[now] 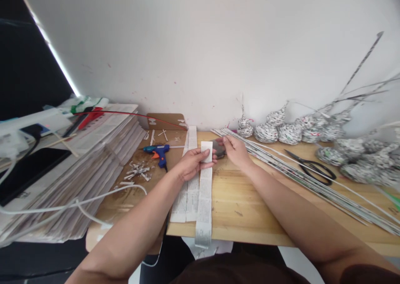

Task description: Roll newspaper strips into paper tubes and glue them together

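A long newspaper strip (205, 192) runs toward me and hangs over the table's front edge. My left hand (194, 164) is closed on its far end, thumb on top. My right hand (235, 150) is just to the right, fingers curled together; whether anything is between them is hidden. Between the hands lies a dark grey object (220, 150), partly covered, its kind unclear; I cannot tell if my right fingers touch it. More flat newspaper strips (191, 200) lie under and left of the held one.
Left are a blue glue gun (161, 153), paper scraps (137, 172), a white cable (103, 195) and a newspaper stack (109, 159). Right are thin paper rods (281, 167), black scissors (315, 170) and several woven paper gourd shapes (290, 133) along the wall.
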A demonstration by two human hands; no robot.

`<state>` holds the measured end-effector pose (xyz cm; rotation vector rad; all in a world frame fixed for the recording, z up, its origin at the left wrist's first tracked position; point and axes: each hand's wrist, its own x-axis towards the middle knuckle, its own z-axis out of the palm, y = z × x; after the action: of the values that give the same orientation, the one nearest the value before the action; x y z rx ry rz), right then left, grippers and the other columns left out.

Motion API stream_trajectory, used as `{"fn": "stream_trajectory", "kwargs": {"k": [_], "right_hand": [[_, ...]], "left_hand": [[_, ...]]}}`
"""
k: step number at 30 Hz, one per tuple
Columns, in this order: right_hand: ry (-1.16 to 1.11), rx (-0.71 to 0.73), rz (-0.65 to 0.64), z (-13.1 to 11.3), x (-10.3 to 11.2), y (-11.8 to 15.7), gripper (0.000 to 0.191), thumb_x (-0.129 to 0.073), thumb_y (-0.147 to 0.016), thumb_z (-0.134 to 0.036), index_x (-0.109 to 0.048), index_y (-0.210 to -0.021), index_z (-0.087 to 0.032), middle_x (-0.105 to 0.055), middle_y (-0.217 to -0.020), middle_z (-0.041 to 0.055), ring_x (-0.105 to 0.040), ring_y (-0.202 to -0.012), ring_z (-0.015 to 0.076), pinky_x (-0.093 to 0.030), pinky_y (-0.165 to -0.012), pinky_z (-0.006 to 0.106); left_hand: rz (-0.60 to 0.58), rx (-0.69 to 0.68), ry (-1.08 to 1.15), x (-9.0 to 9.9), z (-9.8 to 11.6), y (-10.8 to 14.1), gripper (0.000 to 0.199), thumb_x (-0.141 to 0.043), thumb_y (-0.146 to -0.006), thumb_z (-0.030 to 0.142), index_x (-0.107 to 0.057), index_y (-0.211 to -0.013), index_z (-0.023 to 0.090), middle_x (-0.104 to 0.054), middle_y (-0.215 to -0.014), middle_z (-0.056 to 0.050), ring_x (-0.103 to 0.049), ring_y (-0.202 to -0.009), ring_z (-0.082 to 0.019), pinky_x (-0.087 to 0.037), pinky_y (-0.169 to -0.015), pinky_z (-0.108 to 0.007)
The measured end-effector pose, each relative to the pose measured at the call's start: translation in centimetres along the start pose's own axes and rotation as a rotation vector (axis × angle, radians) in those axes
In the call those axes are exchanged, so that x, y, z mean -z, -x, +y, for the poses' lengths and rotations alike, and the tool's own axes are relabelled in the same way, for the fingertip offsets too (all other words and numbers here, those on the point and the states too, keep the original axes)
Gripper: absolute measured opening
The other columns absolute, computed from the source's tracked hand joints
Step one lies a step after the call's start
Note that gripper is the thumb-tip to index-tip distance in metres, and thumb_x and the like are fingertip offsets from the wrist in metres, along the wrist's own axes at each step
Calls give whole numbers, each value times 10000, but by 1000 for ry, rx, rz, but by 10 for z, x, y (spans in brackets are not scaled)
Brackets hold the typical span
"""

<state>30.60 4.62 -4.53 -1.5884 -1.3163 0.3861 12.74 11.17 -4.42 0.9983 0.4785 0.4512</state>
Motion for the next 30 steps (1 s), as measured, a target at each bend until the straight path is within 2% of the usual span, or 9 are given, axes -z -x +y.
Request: {"fn": "stream_trajectory", "kwargs": {"k": [2,3,6,8,12,15,22,30], "right_hand": [[-297,-120,-149,-6,1,1,351,-483,-889,-430,-592,-1144,-215,-662,-874,48,-609,-748,177,-446,-647,302],[-406,-167,-248,-9,1,2,368,-528,-864,-445,-592,-1144,-215,-651,-845,38,-599,-717,165,-434,-608,284],[-543,-184,-504,-13,2,5,345,-583,-828,-497,-647,-922,-172,-601,-733,16,-553,-641,132,-404,-566,254],[-544,-157,-569,-14,2,6,374,-579,-825,-527,-632,-812,-157,-573,-685,5,-532,-611,120,-393,-554,243],[-523,-192,-483,-10,1,5,443,-538,-827,-584,-607,-747,-154,-578,-690,12,-527,-600,116,-374,-529,234],[-528,-219,-441,-7,0,3,453,-515,-842,-583,-624,-779,-148,-598,-727,30,-541,-621,120,-376,-534,238],[-515,-76,-560,-8,2,5,357,-558,-865,-483,-640,-814,-139,-591,-733,24,-524,-663,111,-363,-561,216],[-434,-69,-534,-12,2,6,351,-583,-851,-466,-705,-936,-148,-625,-733,25,-554,-667,116,-372,-549,211]], "left_hand": [[-16,0,-9,-1,-1,1,189,-603,-843,161,-688,-994,87,-707,-864,-105,-691,-758,-146,-574,-724,-235],[-22,2,-16,-1,-1,1,191,-603,-843,162,-686,-998,88,-705,-853,-100,-690,-737,-143,-576,-713,-236],[-24,7,-40,-3,-1,2,195,-596,-852,190,-681,-992,85,-699,-819,-98,-689,-698,-146,-578,-673,-233],[-13,4,-56,-4,0,3,192,-592,-856,212,-681,-964,81,-692,-794,-95,-688,-679,-150,-576,-648,-230],[5,-11,-99,-4,0,2,246,-589,-861,291,-684,-955,84,-682,-767,-83,-676,-637,-138,-566,-591,-213],[8,-25,-124,-3,-1,1,280,-594,-856,338,-684,-952,91,-679,-756,-76,-665,-621,-125,-559,-569,-204],[46,-46,-180,-1,-3,0,300,-629,-826,374,-690,-925,98,-676,-754,-66,-656,-617,-114,-547,-551,-193],[83,-64,-256,-4,-4,1,334,-665,-783,423,-689,-862,99,-656,-688,-50,-640,-567,-111,-517,-500,-186]]}}
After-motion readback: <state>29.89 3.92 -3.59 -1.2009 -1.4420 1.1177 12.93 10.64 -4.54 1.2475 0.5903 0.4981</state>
